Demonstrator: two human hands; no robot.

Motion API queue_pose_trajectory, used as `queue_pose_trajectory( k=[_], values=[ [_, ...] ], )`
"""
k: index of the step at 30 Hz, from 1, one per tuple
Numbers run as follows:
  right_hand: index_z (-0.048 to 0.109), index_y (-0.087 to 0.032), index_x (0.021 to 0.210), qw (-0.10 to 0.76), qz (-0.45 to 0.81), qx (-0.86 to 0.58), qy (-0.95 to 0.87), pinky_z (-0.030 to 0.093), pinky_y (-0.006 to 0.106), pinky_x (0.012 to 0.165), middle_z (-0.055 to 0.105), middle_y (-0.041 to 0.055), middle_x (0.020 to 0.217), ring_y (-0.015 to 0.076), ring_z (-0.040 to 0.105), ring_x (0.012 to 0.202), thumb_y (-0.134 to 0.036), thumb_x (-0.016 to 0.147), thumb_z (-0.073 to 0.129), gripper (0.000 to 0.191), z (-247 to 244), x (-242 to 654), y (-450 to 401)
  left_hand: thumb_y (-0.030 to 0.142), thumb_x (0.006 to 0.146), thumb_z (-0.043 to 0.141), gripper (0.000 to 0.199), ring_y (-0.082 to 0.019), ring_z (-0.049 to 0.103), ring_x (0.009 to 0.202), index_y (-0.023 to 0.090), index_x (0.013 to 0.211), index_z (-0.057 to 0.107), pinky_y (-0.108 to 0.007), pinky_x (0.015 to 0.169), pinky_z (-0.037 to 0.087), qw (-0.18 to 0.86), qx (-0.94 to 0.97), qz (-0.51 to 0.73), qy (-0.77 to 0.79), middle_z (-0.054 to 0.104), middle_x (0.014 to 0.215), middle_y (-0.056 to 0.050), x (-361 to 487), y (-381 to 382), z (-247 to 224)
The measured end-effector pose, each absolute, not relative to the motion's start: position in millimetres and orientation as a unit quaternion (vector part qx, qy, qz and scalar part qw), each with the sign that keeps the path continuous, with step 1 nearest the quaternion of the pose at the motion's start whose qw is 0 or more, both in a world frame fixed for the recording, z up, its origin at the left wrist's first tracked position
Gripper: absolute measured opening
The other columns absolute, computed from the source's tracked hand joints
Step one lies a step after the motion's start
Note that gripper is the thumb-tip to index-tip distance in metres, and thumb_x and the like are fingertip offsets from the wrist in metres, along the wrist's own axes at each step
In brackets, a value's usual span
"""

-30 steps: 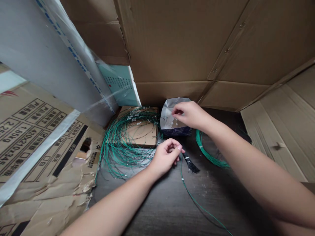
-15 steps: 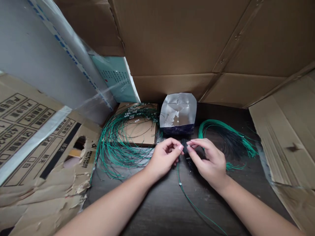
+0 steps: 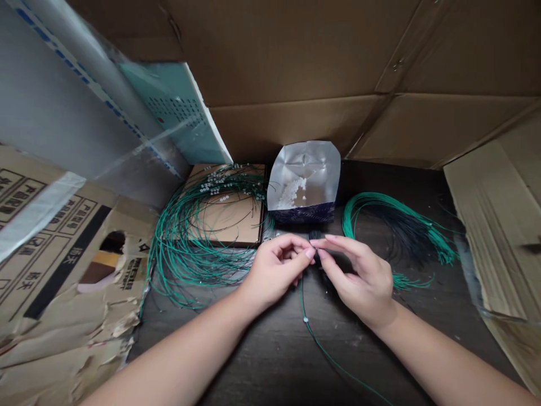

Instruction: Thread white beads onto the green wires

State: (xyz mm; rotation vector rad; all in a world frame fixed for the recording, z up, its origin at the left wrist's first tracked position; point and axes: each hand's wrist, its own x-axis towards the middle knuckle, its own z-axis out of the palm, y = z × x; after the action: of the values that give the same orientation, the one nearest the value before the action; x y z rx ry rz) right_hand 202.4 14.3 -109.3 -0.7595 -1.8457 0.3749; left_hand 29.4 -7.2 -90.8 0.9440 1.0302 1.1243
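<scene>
My left hand [image 3: 276, 269] is closed in a pinch, holding a thin green and black wire [image 3: 320, 345] that hangs from below its fingers and trails toward the front edge. A small white bead [image 3: 305, 320] sits on that wire. Close against the left fingertips, my right hand [image 3: 359, 276] pinches with thumb and forefinger; whatever lies between them is too small to make out. Just behind both hands, a dark bundle [image 3: 315, 234] lies partly hidden. Beyond it stands an open silver-lined bag [image 3: 325, 169] with white beads [image 3: 291, 193] inside.
Many green and black wires with white beads [image 3: 190, 225] lie over a flat cardboard box [image 3: 215, 225] at left. Another green and black wire bundle [image 3: 380, 208] lies at right. Cardboard walls [image 3: 296, 51] enclose the dark table [image 3: 270, 361]; a teal booklet [image 3: 177, 113] leans back left.
My right fingertips have moved left and now meet the left ones, where a small gap showed before. The camera view has shifted slightly. The wire still hangs from my left hand.
</scene>
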Motion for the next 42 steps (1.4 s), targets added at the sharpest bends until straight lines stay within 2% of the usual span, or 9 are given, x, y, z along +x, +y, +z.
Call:
queue_pose_trajectory(
  k=[7,12,19,30,36,42],
  values=[
    [0.064,-0.026,0.133,0.530,0.160,-0.320,-0.769,0.068,0.031,0.085,0.084,0.0029,0.105,0.0184,0.082,0.091,-0.003,0.090,0.074,0.050,-108.6,204.9,13.2,0.044,0.077,0.086,0.035,-0.006,0.052,0.045,0.013,0.089,0.075,-0.019,0.042,0.043,0.607,0.415,0.499,0.459,0.068,0.069,0.000,28.3,-6.9,-91.2],
    [0.067,-0.026,0.129,0.531,0.197,-0.331,-0.754,0.069,0.035,0.087,0.084,0.0040,0.106,0.0205,0.082,0.091,-0.006,0.091,0.075,0.044,-111.0,204.1,12.1,0.045,0.079,0.085,0.032,-0.007,0.052,0.047,0.014,0.086,0.076,-0.019,0.045,0.042,0.592,0.433,0.499,0.462,0.068,0.067,0.000,27.5,-7.7,-90.0],
    [0.074,-0.024,0.109,0.546,0.211,-0.330,-0.740,0.068,0.033,0.079,0.081,0.0034,0.097,0.0183,0.079,0.087,-0.007,0.089,0.077,0.027,-107.0,203.9,14.3,0.044,0.080,0.084,0.029,-0.008,0.052,0.052,0.016,0.081,0.076,-0.020,0.049,0.042,0.575,0.456,0.500,0.460,0.072,0.070,-0.003,27.9,-8.8,-89.5],
    [0.071,-0.025,0.114,0.539,0.206,-0.314,-0.754,0.065,0.036,0.077,0.079,0.0042,0.097,0.0192,0.075,0.088,-0.002,0.089,0.073,0.034,-106.1,203.7,13.0,0.045,0.080,0.084,0.032,-0.008,0.054,0.052,0.014,0.087,0.080,-0.020,0.048,0.043,0.596,0.439,0.490,0.460,0.074,0.072,-0.004,27.6,-8.1,-91.0],
    [0.072,-0.026,0.112,0.538,0.194,-0.315,-0.757,0.065,0.036,0.075,0.080,0.0036,0.095,0.0195,0.076,0.085,-0.006,0.089,0.074,0.031,-101.5,203.4,13.7,0.048,0.078,0.086,0.035,-0.008,0.053,0.053,0.014,0.083,0.079,-0.020,0.049,0.042,0.584,0.447,0.498,0.460,0.074,0.071,-0.004,27.5,-7.4,-91.1],
    [0.073,-0.025,0.108,0.533,0.207,-0.324,-0.754,0.065,0.034,0.073,0.081,0.0036,0.092,0.0194,0.077,0.082,-0.010,0.090,0.076,0.024,-102.8,203.6,14.8,0.038,0.082,0.083,0.023,-0.008,0.052,0.053,0.015,0.082,0.078,-0.020,0.051,0.041,0.565,0.459,0.510,0.458,0.072,0.070,-0.002,29.2,-8.9,-91.9]
  ],
)
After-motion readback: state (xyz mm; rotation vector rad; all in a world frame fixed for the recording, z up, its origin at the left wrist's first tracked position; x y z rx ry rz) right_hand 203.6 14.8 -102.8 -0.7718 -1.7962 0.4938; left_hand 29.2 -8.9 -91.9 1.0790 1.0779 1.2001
